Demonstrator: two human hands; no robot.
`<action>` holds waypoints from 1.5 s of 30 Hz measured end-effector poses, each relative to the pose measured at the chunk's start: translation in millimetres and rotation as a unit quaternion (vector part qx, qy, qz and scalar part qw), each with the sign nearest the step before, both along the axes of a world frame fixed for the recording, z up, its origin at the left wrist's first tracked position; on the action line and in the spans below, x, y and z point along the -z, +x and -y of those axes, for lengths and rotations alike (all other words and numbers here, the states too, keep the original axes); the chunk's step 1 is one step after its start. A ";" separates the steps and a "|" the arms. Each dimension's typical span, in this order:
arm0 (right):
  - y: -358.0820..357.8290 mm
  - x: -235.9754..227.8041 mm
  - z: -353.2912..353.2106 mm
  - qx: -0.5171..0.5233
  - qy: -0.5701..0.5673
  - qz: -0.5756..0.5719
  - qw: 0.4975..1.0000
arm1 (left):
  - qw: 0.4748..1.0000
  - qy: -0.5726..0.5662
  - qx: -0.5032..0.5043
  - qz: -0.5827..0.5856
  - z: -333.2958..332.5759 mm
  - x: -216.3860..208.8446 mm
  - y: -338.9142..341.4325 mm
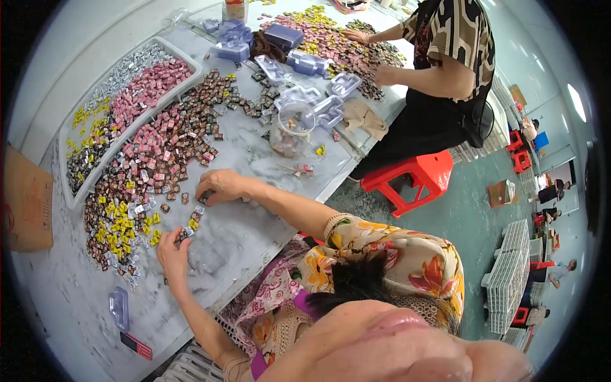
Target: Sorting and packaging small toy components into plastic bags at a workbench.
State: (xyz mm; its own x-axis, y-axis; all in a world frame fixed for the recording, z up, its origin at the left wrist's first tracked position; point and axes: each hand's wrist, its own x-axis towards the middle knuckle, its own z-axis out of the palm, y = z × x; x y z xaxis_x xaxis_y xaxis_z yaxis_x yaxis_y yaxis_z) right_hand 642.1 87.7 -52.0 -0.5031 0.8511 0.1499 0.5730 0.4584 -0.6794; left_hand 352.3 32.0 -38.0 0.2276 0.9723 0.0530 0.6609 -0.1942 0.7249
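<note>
A short row of small wrapped pieces (193, 223) in dark, yellow and silvery colours lies on the marbled table between my hands. My left hand (172, 256) has thumb and fingers closed on the near end of this row. At the far end my right hand (221, 185) curls its fingers round a dark piece, partly hidden by the fingers. Just left of both hands spreads a loose heap of the same small pieces (172, 153), brown, pink, yellow and silvery. Behind the heap, a long white tray (196, 67) holds more, sorted roughly by colour.
A clear plastic jar (291, 130), clear plastic trays (309, 63) and a tan cloth (365, 118) lie farther back. A co-worker (445, 57) handles another heap near a red stool (414, 178). A red phone (136, 346), a clear case (119, 309) and a cardboard box (28, 200) are at the left.
</note>
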 end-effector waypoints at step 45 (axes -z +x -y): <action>-3.2 -7.8 18.9 0.040 0.050 -0.019 0.998 | 0.997 0.052 -0.043 -0.031 14.3 -11.0 17.7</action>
